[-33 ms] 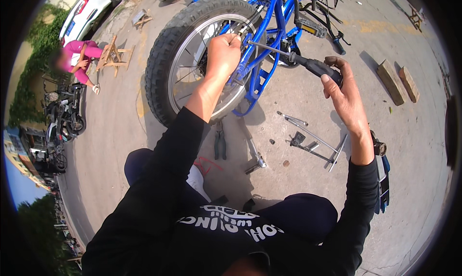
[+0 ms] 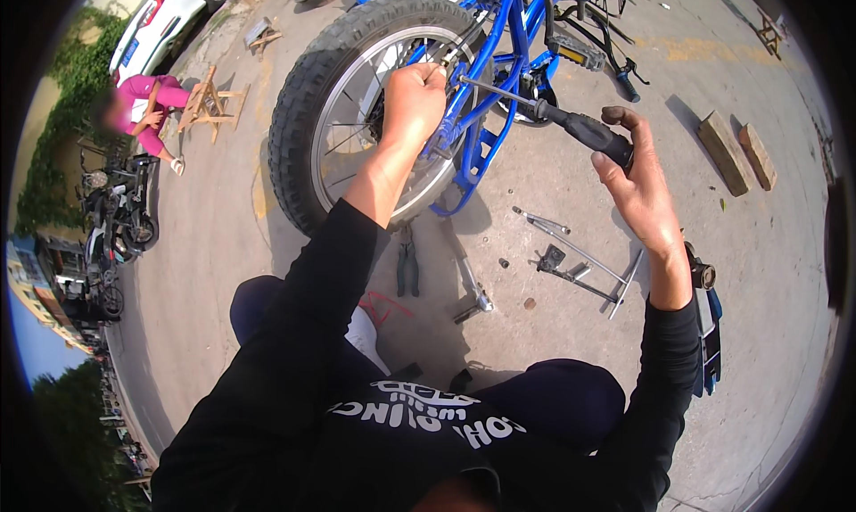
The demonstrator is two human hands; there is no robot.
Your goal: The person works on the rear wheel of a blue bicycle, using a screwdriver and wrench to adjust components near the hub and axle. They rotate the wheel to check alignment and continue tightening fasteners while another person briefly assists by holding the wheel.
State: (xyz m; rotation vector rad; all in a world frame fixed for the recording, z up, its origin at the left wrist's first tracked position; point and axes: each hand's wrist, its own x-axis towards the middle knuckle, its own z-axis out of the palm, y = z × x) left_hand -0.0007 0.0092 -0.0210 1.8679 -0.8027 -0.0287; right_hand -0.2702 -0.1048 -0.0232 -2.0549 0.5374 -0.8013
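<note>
A blue bicycle frame (image 2: 482, 79) with a knobby-tyred wheel (image 2: 296, 124) lies ahead of me. My left hand (image 2: 414, 106) is closed in a pinch beside the spokes and frame; what its fingertips hold is too small to name. In my right hand (image 2: 646, 195) is a black-handled screwdriver (image 2: 584, 128), its handle end against the palm and curled fingers. The metal shaft points left, and its tip meets the frame tubes near my left fingertips. Whether the tip sits in a screw cannot be seen.
Pliers (image 2: 407, 267), a ratchet-like tool (image 2: 480, 289) and a metal stand-like part (image 2: 584, 255) lie on the concrete between me and the bicycle. Two wooden blocks (image 2: 727, 152) are at the right. At the left, a person in pink (image 2: 147, 102) sits near a wooden stool (image 2: 207, 106); motorbikes (image 2: 125, 218) stand beyond.
My right hand has shifted slightly on the screwdriver handle, its thumb moving a little. My left hand and the bicycle look the same.
</note>
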